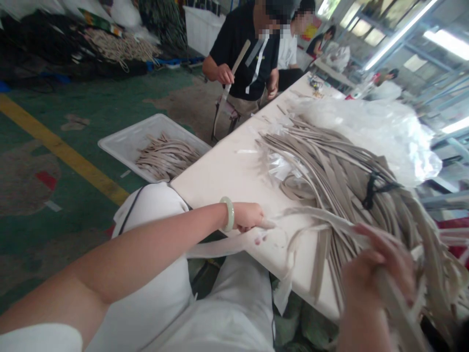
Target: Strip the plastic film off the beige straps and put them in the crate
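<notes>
My left hand (248, 216), with a pale green bangle at the wrist, is closed at the table's near edge. It holds one end of a light strip; a whitish length trails from below it toward my lap. My right hand (379, 266), blurred at the lower right, is closed around a beige strip (333, 219) that runs left across the table toward my left hand. Beside and beneath my right hand lies a large bundle of beige strips (344, 166), bound with a black tie (373, 189).
Clear plastic bags (377, 127) lie behind the bundle on the white table (216, 171). On the floor to the left, a white bin (120, 142) holds more strips. Across the table's left edge a seated person (244, 63) holds a strip. Other people sit farther back.
</notes>
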The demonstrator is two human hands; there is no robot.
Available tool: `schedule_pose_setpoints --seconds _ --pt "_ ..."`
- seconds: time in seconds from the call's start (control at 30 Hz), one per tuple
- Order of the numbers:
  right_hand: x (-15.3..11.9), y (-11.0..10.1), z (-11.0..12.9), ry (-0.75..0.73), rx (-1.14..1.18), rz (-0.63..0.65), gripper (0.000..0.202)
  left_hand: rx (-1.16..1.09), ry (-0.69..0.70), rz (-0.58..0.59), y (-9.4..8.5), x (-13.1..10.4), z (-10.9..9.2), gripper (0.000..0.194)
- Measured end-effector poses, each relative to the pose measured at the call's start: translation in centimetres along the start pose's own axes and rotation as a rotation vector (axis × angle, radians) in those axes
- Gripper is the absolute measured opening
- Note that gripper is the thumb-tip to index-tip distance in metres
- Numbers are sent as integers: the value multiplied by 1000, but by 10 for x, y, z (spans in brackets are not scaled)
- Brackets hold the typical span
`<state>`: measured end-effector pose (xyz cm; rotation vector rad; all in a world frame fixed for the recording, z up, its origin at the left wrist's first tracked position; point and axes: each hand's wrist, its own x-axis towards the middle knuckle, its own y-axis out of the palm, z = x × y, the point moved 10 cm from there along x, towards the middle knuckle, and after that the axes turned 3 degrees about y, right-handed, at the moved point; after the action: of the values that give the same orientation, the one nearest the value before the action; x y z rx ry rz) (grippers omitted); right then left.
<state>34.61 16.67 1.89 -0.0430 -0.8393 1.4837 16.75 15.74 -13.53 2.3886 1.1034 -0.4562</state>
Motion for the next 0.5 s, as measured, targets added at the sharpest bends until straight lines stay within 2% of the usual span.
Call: schedule_pose_setpoints --seconds 0.03,0.13,0.17,0.23,0.3,0.37,0.43,0.5 --pt "-16 24 17 -164 -86 80 32 -79 -17 -85 -7 3 0 48" --pt "-68 103 51 -516 -196 433 54 -200 -93 -221 -17 9 5 50" --pt "-80 122 58 -580 -217 505 59 -206 -110 -240 -19 10 7 51" --pt "-93 141 70 -662 -256 534 58 -199 -126 -244 -19 11 9 52" --pt "-91 141 81 -669 -233 465 49 -165 -124 -262 -21 11 11 55" --pt "-69 123 80 -522 -153 308 37 -26 -62 -356 -32 5 6 59" --pt "-40 91 62 -257 -99 80 22 224 172 -541 -50 -11 -23 60" --pt "-19 67 36 37 4 -56 16 415 520 -650 -51 -37 -65 58"
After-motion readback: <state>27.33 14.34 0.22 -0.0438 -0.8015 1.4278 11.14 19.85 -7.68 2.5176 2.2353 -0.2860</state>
